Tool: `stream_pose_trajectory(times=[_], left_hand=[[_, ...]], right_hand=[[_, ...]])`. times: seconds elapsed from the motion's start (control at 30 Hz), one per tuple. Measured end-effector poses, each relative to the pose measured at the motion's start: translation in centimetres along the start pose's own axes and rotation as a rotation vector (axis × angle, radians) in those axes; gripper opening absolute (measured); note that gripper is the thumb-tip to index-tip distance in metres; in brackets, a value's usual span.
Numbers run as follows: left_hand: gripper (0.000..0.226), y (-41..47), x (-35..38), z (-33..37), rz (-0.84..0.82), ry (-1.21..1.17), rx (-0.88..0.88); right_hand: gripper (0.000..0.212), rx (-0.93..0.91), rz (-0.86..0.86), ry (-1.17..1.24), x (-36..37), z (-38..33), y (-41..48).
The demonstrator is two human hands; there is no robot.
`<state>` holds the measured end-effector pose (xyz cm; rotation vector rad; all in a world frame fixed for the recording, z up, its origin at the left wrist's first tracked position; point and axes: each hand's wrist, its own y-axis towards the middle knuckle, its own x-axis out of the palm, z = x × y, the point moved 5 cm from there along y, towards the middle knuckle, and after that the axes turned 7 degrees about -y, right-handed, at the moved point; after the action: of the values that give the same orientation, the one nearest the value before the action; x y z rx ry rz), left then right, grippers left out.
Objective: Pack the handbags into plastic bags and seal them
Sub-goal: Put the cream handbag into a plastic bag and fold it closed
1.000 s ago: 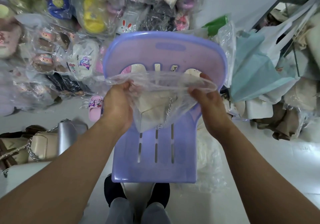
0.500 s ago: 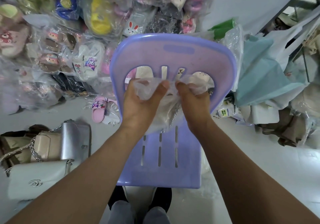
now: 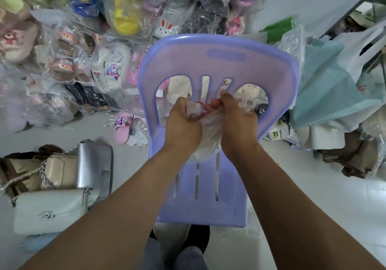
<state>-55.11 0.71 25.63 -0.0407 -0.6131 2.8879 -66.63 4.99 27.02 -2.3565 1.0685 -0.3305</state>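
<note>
We are holding a clear plastic bag over the purple chair, bunching its mouth together between both hands. Our left hand is curling tightly round the gathered plastic, and our right hand is clutching it just beside, the fingers of the two nearly touching. A cream handbag is sitting inside the bag, just below our hands. On the floor to our left, a white handbag, a silver handbag and a beige handbag with a chain are lying together, unwrapped. A pink slipper is lying near the chair.
</note>
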Motion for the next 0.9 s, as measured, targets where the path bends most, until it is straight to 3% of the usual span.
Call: stream_pose_trajectory(times=[0.07,0.13,0.17,0.23,0.33,0.37,0.43,0.5,0.57,0.63,0.8,0.9], left_hand=[[0.017,0.0,0.1,-0.1,0.01,-0.138,-0.085],[0.019,-0.1,0.0,-0.4,0.049,-0.232,-0.132],[0.02,-0.3,0.0,-0.6,0.053,-0.29,-0.159],[0.021,-0.3,0.0,-0.6,0.079,-0.372,-0.21],[0.024,-0.1,-0.4,0.0,0.185,-0.435,-0.283],[0.023,-0.1,-0.5,0.5,0.209,-0.461,-0.297],[0.026,0.2,-0.7,1.4,0.21,-0.475,-0.304],[0.021,0.7,-0.7,1.8,0.158,-0.415,-0.275],[0.037,0.8,-0.6,1.9,0.103,-0.286,-0.236],[0.032,0.7,-0.4,1.6,0.066,-0.167,-0.187],[0.018,0.7,0.0,1.7,0.014,0.078,0.118],[0.021,0.8,-0.1,1.8,0.019,0.147,0.22]], right_hand=[[0.037,0.007,0.035,-0.104,-0.2,0.4,0.4],[0.032,0.011,0.05,-0.22,-0.3,0.5,1.0],[0.03,0.017,0.033,-0.233,0.0,0.4,1.2],[0.05,0.055,-0.009,-0.308,0.4,0.3,1.7],[0.054,0.104,-0.114,-0.366,2.0,-0.4,1.6],[0.054,0.13,-0.145,-0.323,2.5,-0.4,1.6],[0.032,0.137,-0.183,-0.193,3.1,-0.3,1.9],[0.007,0.103,-0.163,-0.231,2.9,-0.3,2.3],[0.016,0.052,-0.146,-0.424,2.2,-0.4,2.8],[0.017,-0.042,-0.21,-0.544,1.9,-0.2,2.9],[0.014,-0.049,-0.338,-0.437,2.3,0.0,2.3],[0.031,-0.009,-0.585,-0.424,3.5,-0.1,1.5]])
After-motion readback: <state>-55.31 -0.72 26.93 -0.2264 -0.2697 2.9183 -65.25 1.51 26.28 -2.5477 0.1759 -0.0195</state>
